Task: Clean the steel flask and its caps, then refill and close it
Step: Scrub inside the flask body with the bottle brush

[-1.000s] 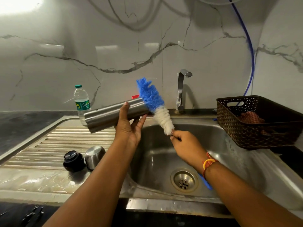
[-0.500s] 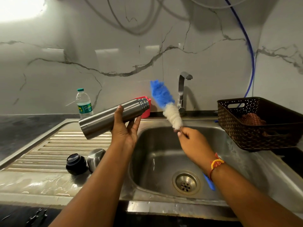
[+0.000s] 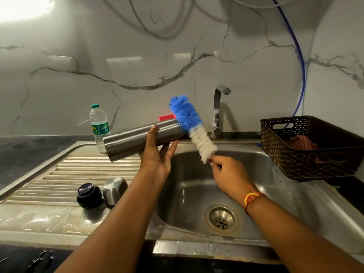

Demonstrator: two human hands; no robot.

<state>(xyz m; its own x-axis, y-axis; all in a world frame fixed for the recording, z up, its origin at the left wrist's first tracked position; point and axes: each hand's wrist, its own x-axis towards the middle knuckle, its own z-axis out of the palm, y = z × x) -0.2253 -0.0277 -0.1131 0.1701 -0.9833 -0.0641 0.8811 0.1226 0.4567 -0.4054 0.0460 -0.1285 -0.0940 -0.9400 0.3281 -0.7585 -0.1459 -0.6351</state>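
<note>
Hands apart: left hand [image 3: 157,154] grips tilted flask [image 3: 137,138], right hand [image 3: 229,174] pinches brush [image 3: 194,127].

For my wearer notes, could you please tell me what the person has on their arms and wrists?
Both forearms are bare as far as the frame shows: no sleeves, gloves or watch. The left arm wears nothing. The right arm has a knotted thread band at the wrist, yellow with orange-red strands.
</note>
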